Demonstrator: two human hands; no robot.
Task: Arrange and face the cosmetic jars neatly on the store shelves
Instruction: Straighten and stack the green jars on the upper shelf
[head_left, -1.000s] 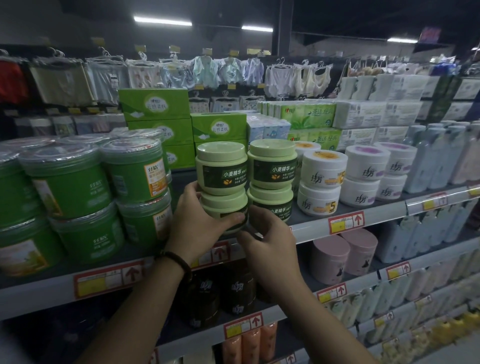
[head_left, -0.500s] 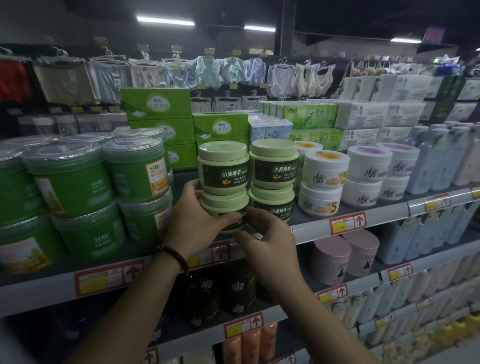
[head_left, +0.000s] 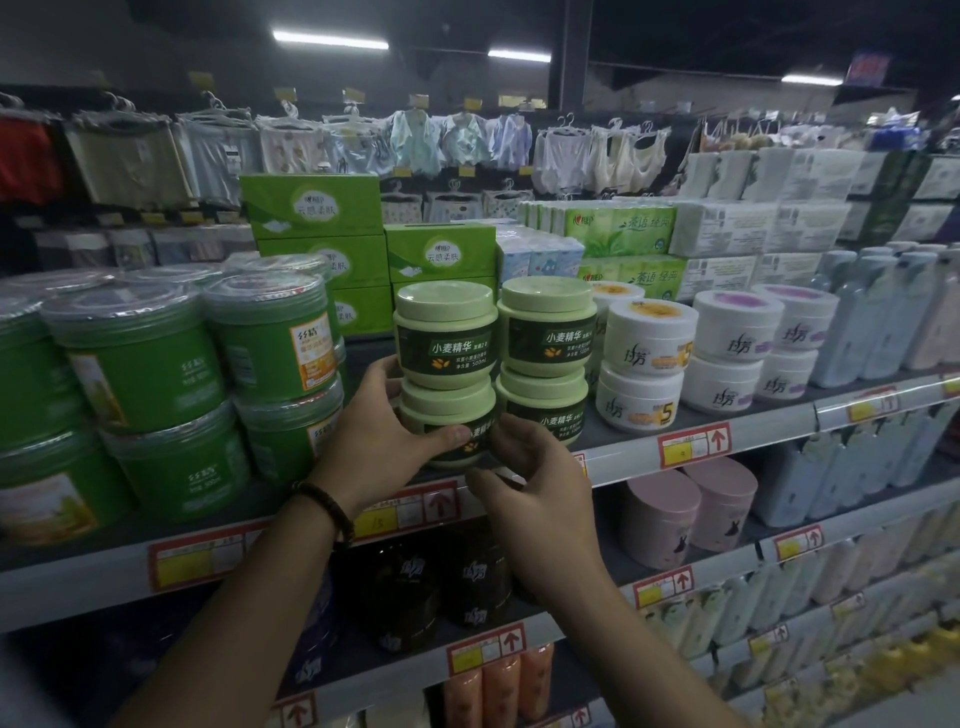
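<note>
Left hand (head_left: 379, 447) wraps the lower pale-green jar (head_left: 441, 408) at the shelf (head_left: 769, 425) front, right hand (head_left: 540, 493) pinching its label side, top jar (head_left: 444, 338) riding above, so it looks like the facing step, and next calls for a small twist without toppling the stack.

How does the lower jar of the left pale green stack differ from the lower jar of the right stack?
The lower left jar is gripped by the left hand and right hand; the lower right jar seems to stand free. The lower left jar's dark label is largely hidden behind the left thumb; the lower right jar's shows openly. Both are pale green, each bearing a matching jar.
</note>
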